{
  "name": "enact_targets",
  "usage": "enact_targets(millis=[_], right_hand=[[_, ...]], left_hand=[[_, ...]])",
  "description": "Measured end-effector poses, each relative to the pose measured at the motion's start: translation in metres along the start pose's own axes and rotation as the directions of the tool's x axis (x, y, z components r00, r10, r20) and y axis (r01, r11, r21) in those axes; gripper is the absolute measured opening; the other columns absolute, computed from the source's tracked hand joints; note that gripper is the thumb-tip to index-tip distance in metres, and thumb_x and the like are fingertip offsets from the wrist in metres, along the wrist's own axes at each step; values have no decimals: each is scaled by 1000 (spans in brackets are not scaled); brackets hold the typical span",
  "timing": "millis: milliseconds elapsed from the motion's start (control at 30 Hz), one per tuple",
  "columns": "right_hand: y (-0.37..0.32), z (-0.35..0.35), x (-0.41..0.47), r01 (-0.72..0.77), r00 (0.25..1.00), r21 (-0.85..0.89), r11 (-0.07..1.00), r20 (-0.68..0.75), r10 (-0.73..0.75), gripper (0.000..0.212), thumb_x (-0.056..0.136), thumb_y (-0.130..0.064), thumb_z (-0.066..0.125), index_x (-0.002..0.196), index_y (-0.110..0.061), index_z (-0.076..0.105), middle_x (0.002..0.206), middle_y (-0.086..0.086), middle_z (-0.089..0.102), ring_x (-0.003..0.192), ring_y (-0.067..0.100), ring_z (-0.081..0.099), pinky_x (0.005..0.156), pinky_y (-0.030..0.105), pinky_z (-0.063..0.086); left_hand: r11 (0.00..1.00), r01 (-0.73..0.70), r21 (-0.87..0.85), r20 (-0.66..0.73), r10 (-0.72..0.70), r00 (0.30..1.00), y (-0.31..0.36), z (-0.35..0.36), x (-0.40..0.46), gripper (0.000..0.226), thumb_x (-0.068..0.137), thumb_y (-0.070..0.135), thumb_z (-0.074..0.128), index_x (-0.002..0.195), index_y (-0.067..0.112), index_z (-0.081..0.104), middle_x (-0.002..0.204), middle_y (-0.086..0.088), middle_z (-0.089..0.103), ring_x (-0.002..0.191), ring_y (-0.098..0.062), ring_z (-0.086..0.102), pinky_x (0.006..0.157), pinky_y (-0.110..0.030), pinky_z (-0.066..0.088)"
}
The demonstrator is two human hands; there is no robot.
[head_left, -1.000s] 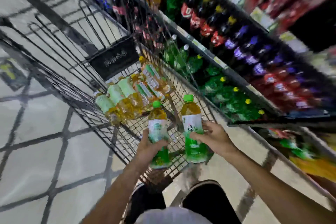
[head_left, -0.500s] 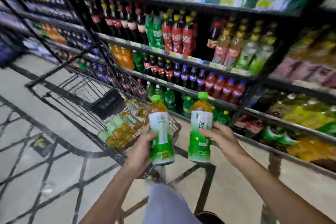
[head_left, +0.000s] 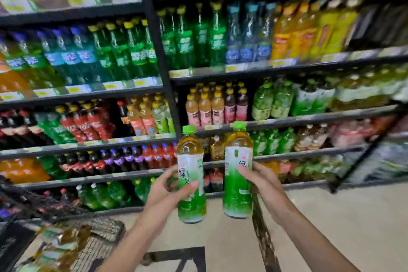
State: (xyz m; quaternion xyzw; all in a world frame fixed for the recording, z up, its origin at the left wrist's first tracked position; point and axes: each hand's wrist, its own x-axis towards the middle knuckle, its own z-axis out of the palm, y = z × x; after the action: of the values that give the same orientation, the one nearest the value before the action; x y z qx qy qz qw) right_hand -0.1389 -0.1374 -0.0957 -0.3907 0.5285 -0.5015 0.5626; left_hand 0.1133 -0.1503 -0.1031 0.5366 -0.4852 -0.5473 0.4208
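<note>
I hold two upright green-tea bottles with green caps in front of a drinks shelf. My left hand (head_left: pixel 170 187) grips the left bottle (head_left: pixel 191 183) around its white-and-green label. My right hand (head_left: pixel 259 178) grips the right bottle (head_left: pixel 238 174) from its right side, fingers on the label. The two bottles stand side by side, a small gap between them.
Black shelving (head_left: pixel 163 73) full of soda, juice and tea bottles fills the view ahead. A wire shopping cart (head_left: pixel 99 238) with several similar tea bottles (head_left: pixel 64 240) lying in it sits at the lower left. Pale tiled floor (head_left: pixel 331 227) with dark lines lies below.
My view has swung up and right from the cart to the shelves. Both hands have carried their bottles away from the cart and raised them toward the shelf.
</note>
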Motion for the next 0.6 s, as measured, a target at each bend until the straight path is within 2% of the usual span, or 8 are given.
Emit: enact_targets(millis=[67, 167, 267, 300, 367, 433, 500, 600], right_hand=[[-22, -22, 3, 60, 997, -4, 998, -52, -60, 24, 89, -21, 70, 112, -15, 73, 104, 1, 79, 98, 16, 74, 77, 21, 57], [-55, -49, 15, 134, 984, -39, 990, -112, -138, 28, 86, -22, 71, 113, -15, 72, 105, 1, 78, 100, 17, 74, 78, 21, 57], [-91, -70, 38, 212, 965, -86, 973, -138, -223, 32, 82, -24, 72, 114, -17, 71, 109, 1, 77, 102, 15, 73, 81, 24, 58], [-105, -75, 47, 240, 958, -99, 966, -140, -252, 31, 83, -22, 73, 114, -19, 71, 110, -2, 77, 102, 12, 73, 80, 22, 58], [-135, -82, 68, 297, 940, -125, 947, -137, -313, 29, 86, -17, 72, 115, -20, 69, 109, -6, 77, 100, 8, 73, 77, 18, 56], [-168, -86, 89, 349, 921, -152, 924, -128, -369, 31, 87, -13, 72, 117, -19, 68, 109, -8, 77, 101, 8, 72, 78, 17, 55], [-201, -88, 110, 409, 896, -176, 896, -111, -431, 35, 87, -11, 72, 121, -17, 66, 111, -8, 76, 103, 8, 72, 81, 17, 55], [-243, -90, 136, 501, 845, -226, 835, -79, -529, 46, 81, -24, 81, 124, -24, 64, 115, -13, 74, 107, 5, 70, 85, 16, 54]], left_hand=[[998, -69, 14, 54, 68, 996, 17, 26, 20, 72, 57, 35, 94, 122, 19, 69, 112, -2, 77, 103, -19, 72, 78, -24, 57], [989, -145, 3, 113, 144, 983, 45, 58, 56, 61, 64, 15, 96, 119, 16, 70, 105, 0, 79, 96, -13, 73, 72, -19, 56], [975, -224, 8, 175, 219, 960, 76, 82, 94, 68, 64, 26, 98, 125, 21, 68, 117, -1, 75, 112, -19, 70, 91, -32, 58], [968, -250, -15, 176, 248, 953, 89, 88, 108, 68, 64, 26, 97, 125, 21, 68, 118, 0, 75, 113, -20, 69, 91, -31, 58], [947, -320, -37, 163, 322, 933, 118, 100, 133, 63, 66, 19, 92, 124, 18, 68, 113, 0, 76, 110, -20, 70, 82, -24, 57], [923, -382, -50, 161, 385, 909, 153, 110, 154, 61, 68, 13, 90, 124, 17, 66, 112, 1, 77, 108, -18, 71, 79, -23, 57], [892, -446, -70, 163, 451, 878, 189, 116, 174, 59, 70, 10, 88, 124, 16, 65, 114, 1, 76, 108, -17, 71, 83, -24, 58], [843, -530, -87, 171, 537, 826, 237, 123, 200, 69, 67, 24, 95, 126, 19, 62, 120, 3, 74, 111, -15, 70, 92, -33, 59]])
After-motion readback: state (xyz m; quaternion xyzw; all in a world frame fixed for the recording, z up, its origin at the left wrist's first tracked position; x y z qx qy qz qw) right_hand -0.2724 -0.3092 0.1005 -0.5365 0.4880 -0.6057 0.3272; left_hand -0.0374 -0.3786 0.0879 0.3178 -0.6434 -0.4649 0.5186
